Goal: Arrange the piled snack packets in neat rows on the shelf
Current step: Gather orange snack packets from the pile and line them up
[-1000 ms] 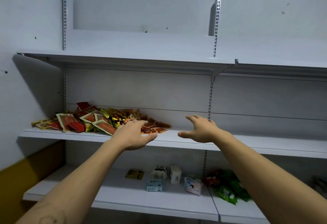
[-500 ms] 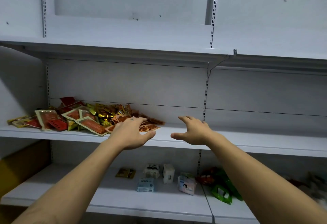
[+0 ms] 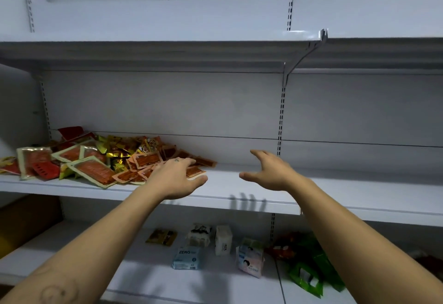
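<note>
White shelf (image 3: 239, 193) bears piled snack packets (image 3: 100, 159) at left.

Head cam shows both arms. Left forearm (image 3: 100, 239) is bare right down to the frame edge. It carries a faint line tattoo (image 3: 56, 291) at the elbow end: round, swirl-like outline, too soft to read any detail. Left hand (image 3: 175, 179) is bare, with a small dark mark (image 3: 177, 159) on its back by the knuckles, shape unclear. Right forearm (image 3: 354, 239) and right hand (image 3: 271, 171) are bare too.
</note>
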`<action>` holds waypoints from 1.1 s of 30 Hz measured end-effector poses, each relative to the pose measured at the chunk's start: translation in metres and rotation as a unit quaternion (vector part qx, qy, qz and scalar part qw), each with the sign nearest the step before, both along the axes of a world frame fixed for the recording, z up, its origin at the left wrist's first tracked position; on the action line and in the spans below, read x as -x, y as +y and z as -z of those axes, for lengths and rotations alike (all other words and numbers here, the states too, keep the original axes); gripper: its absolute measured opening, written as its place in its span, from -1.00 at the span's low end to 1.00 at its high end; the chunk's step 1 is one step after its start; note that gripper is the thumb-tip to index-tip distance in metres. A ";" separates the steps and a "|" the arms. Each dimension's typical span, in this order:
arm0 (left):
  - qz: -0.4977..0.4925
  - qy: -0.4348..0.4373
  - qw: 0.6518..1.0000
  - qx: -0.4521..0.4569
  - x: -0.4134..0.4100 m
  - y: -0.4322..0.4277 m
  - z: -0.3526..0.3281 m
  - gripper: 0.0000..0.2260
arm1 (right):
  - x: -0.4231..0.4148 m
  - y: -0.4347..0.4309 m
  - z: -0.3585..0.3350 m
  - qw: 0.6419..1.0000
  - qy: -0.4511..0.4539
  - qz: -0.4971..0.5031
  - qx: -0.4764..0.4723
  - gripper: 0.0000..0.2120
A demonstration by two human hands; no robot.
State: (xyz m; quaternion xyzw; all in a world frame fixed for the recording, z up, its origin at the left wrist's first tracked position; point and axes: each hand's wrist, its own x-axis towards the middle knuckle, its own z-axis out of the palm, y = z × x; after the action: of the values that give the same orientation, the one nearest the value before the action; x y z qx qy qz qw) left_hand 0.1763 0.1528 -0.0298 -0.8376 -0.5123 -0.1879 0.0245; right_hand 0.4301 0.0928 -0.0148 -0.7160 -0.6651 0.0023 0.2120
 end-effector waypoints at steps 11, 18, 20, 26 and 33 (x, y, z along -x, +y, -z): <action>-0.081 0.032 0.996 0.031 0.003 0.062 0.026 -0.36 | 0.003 0.094 0.046 0.996 0.026 -0.076 0.025 -0.23; -0.083 0.023 0.995 0.045 0.016 0.131 0.047 -0.37 | 0.023 0.167 0.057 0.996 0.006 -0.081 0.039 -0.25; -0.072 0.010 0.997 0.037 0.020 0.152 0.051 -0.38 | 0.030 0.188 0.058 0.996 -0.003 -0.076 0.055 -0.26; -0.060 0.009 0.998 0.004 0.016 0.223 0.049 -0.40 | 0.048 0.248 0.053 0.994 -0.051 -0.066 0.072 -0.35; -0.039 0.083 0.994 0.051 -0.015 0.270 0.066 -0.35 | 0.049 0.293 0.054 0.991 -0.076 -0.044 0.101 -0.39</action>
State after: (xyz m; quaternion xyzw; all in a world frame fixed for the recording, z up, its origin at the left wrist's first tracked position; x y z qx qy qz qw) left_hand 0.1916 0.4231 -0.0953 -0.8301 -0.5495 -0.0899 0.0318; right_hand 0.3813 0.3857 -0.0683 -0.7016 -0.7067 0.0245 0.0875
